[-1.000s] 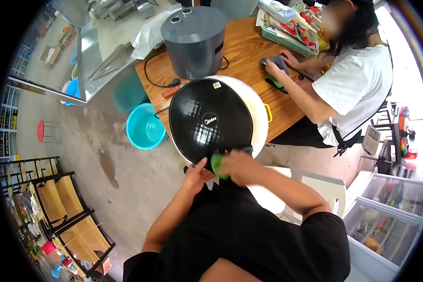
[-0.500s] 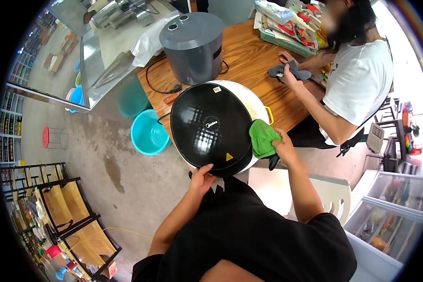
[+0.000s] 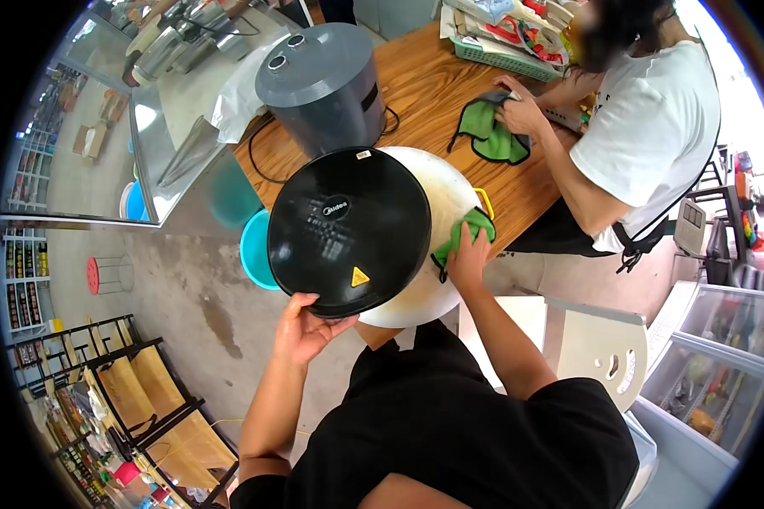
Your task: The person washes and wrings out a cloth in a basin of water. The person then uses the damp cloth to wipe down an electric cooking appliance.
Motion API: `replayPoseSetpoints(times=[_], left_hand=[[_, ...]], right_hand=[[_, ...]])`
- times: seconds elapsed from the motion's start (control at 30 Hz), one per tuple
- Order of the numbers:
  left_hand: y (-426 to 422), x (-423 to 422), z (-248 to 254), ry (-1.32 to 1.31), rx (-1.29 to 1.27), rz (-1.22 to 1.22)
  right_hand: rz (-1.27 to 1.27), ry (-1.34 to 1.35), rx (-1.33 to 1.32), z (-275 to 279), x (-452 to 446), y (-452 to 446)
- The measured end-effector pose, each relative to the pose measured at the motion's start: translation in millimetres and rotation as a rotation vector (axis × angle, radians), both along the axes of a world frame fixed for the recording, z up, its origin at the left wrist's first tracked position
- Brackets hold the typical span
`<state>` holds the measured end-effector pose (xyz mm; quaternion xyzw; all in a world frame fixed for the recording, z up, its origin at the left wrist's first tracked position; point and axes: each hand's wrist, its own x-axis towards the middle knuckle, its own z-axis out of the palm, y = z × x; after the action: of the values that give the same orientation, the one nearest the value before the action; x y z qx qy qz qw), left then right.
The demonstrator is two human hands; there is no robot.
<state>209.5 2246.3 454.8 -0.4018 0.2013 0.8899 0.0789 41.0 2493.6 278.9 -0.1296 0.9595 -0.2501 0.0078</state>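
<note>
In the head view, my left hand [image 3: 304, 335] grips the near rim of the round Midea appliance [image 3: 344, 246], seemingly to steady it over the left part of the white disc [image 3: 454, 191]. My right hand [image 3: 469, 259] clutches a bunched green cloth [image 3: 475, 222] by the disc's right edge, near 1 yellow handle [image 3: 485, 204]. The appliance is glossy black; the cloth looks soft, the disc stained.

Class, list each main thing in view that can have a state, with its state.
Glossy black round disc: held at rim, left hand.
Small green cloth: bunched, right hand.
Dark-edged green cloth: open, other person's hands.
White round surface: stained, partly hidden.
Grey cylindrical container: upright.
</note>
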Motion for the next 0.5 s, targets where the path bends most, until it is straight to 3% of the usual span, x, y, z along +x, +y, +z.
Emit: replayPoseSetpoints(times=[0.23, 0.3, 0.37, 0.5], left_hand=[[-19, -4, 28, -0.007, 0.038, 0.018], [-23, 0, 28, -0.017, 0.024, 0.028], [-29, 2, 29, -0.023, -0.002, 0.069], [-40, 8, 41, -0.027, -0.028, 0.107]], right_hand=[[-0.227, 0.030, -0.204, 2, -65, -75], [0.065, 0.035, -0.191, -4, -76, -103], [0.446, -0.151, -0.585, -11, -76, -130], [0.420, -0.048, -0.722, 13, -113, -103]])
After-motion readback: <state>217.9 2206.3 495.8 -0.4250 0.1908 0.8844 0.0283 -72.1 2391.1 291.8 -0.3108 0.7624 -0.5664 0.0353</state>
